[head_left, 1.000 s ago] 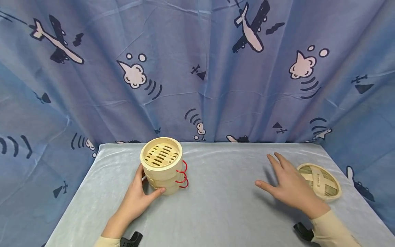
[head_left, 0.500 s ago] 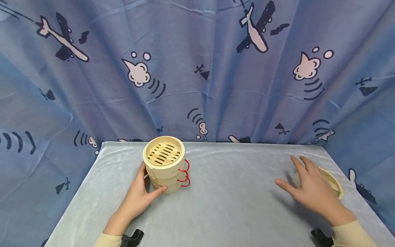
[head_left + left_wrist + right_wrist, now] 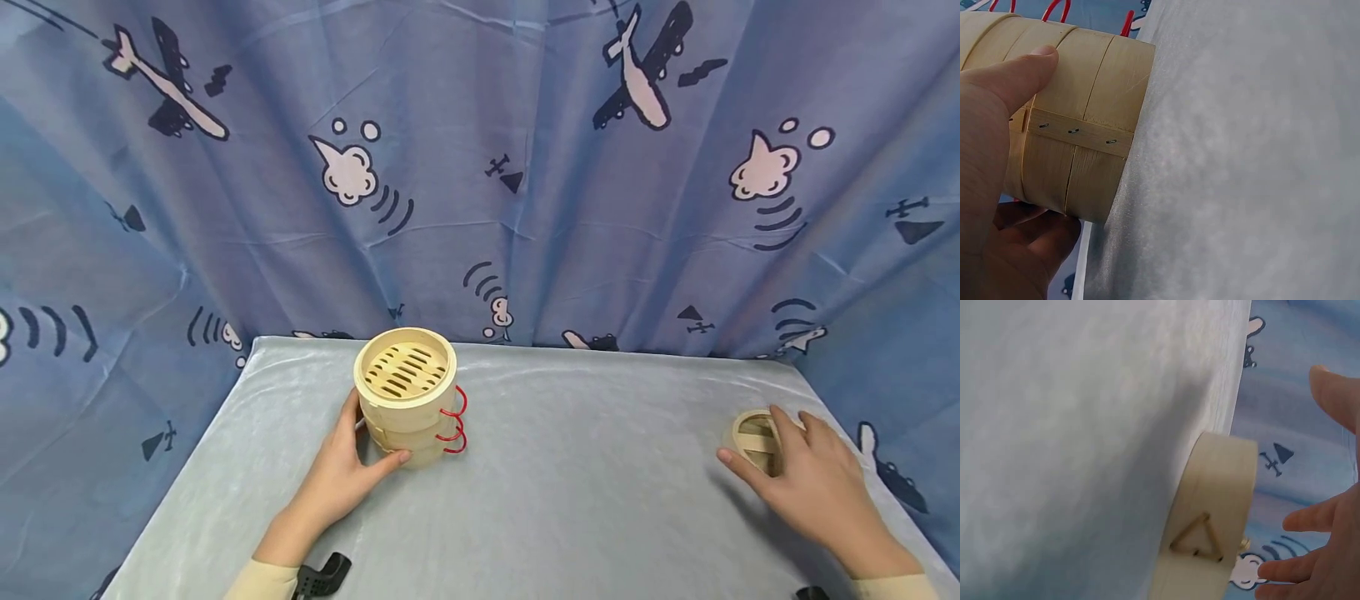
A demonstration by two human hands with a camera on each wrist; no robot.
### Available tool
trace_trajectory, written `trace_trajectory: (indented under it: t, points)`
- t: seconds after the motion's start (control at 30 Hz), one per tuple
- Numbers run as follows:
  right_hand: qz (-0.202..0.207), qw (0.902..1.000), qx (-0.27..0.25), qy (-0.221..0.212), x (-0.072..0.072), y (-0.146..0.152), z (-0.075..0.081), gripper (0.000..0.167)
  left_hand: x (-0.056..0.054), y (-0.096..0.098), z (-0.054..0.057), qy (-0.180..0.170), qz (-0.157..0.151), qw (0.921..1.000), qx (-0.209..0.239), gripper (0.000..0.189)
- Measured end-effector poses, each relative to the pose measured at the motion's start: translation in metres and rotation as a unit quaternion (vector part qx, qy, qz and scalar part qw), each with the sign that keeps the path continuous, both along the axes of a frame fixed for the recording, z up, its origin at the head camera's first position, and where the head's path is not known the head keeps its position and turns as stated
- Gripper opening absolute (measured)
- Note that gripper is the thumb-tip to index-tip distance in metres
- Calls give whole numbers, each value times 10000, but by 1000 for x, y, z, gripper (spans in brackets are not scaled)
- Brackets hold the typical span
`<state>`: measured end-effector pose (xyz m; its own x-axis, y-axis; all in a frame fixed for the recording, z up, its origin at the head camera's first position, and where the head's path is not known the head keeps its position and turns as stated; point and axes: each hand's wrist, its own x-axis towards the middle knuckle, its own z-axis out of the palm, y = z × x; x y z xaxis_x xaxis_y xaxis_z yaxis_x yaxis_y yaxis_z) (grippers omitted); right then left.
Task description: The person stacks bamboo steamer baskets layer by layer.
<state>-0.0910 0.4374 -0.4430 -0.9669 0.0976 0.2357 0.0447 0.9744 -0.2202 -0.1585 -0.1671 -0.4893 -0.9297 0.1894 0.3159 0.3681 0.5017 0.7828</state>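
A stack of round bamboo steamer baskets (image 3: pixel 411 421) stands left of centre in the head view, its slatted top uncovered. Red loops stick out from the right side. My left hand (image 3: pixel 335 485) grips the stack low down, thumb across the front and fingers round the back; the left wrist view shows the stapled wall of the steamer (image 3: pixel 1094 90) under the thumb. Far to the right lies the woven bamboo lid (image 3: pixel 756 440). Over it hovers my right hand (image 3: pixel 821 487), fingers spread and partly hiding it. A gap separates the right hand (image 3: pixel 1329 544) from the lid in the right wrist view.
Pale grey cloth covers the table (image 3: pixel 585 467). Behind it and at both sides hangs a blue curtain (image 3: pixel 570 250) printed with planes. Beyond the lid runs the table's right edge.
My right hand has moved right, from beside the lid to over it. The left hand keeps its grip on the steamer stack. The head view has shifted slightly.
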Motion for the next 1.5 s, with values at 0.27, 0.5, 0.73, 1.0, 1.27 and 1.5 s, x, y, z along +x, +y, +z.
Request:
trace_trajectory:
  t: [0.27, 0.5, 0.73, 1.0, 1.27, 1.5]
  points:
    - [-671, 9965, 67, -503, 7, 23, -4, 115, 1, 3, 2, 29, -71, 10000, 19, 124]
    - [-1028, 9859, -73, -1315, 12, 35, -6, 119, 0, 4, 2, 20, -64, 10000, -21, 124]
    - [-1062, 9821, -192, -1545, 16, 41, -16, 115, 0, 2, 2, -18, -60, 10000, -37, 123]
    - [-823, 9823, -369, -1642, 12, 39, -15, 128, 1, 2, 2, 28, -17, 10000, -63, 123]
    - [-597, 9849, -404, -1577, 6, 41, -10, 128, 3, 2, 1, 69, 4, 9999, -90, 123]
    - [-611, 9821, -513, -1705, 5, 41, -8, 128, 3, 2, 1, 69, -3, 9999, -87, 122]
